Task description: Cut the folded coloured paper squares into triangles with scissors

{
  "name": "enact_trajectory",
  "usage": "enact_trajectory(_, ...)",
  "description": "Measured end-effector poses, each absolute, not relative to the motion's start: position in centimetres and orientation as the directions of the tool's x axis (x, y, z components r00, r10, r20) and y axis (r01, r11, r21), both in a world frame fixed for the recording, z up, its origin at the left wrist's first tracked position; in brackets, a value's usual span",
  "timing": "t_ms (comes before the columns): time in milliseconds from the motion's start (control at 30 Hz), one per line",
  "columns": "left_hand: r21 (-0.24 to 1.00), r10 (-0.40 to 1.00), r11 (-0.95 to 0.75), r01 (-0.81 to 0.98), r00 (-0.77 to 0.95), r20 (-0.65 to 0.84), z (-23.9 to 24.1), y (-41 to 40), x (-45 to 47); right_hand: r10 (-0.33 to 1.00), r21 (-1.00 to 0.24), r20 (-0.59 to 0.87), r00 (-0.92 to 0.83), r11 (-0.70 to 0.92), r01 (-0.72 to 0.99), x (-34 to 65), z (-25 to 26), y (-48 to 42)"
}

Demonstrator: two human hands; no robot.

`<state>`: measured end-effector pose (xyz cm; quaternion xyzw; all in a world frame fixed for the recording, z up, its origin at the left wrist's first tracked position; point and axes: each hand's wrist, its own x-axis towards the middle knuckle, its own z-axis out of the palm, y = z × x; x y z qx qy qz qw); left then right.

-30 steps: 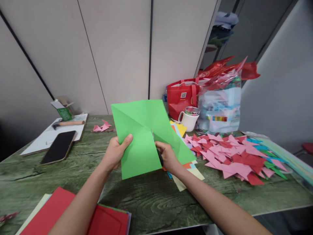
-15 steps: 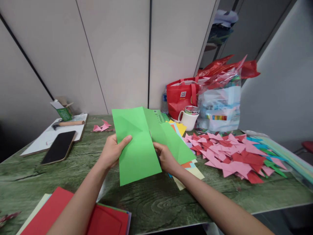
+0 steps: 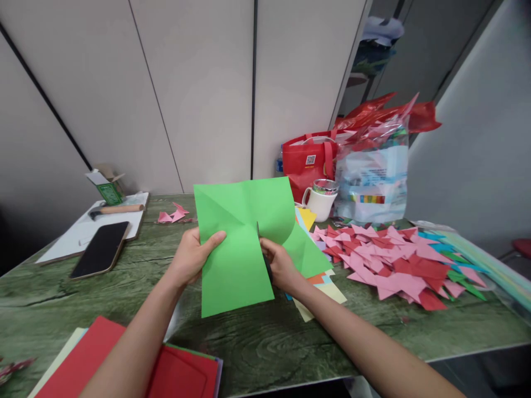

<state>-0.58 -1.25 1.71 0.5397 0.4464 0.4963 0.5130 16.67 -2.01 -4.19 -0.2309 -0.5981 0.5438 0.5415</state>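
Green paper (image 3: 230,271) is pt. cut: we pinch its L edge w/ L hand (image 3: 193,256), thumb on top; R hand (image 3: 280,266) grips scissors (image 3: 267,269) in slit.

left grip (image 3: 189,258): pinching, thumb (image 3: 215,239) uppermost | right grip (image 3: 279,266): curled | forearms (image 3: 151,323): angled inward

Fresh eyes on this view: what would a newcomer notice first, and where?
Probably the bright green sheet in the centre, gripped by the left hand, with scissors in the right hand. Next, the heap of pink and red paper shapes on the right of the table. Behind it, to its left, a red bag.
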Motion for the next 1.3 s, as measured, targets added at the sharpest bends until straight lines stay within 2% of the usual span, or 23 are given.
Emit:
enact_trajectory(833, 0.997, 0.991, -0.07, -0.033, 0.116, 0.074, 1.72, -1.36, -0.61, 0.91, -0.938, 0.303, -0.283, 0.233, -0.255, 16.7, -4.92, -1.88)
enact_trajectory(1300, 0.996, 0.989, -0.074, -0.046, 0.123, 0.079, 1.67, -1.34, -0.49, 0.891, -0.917, 0.374, -0.257, 0.314, -0.248, 16.66, -4.69, -1.94)
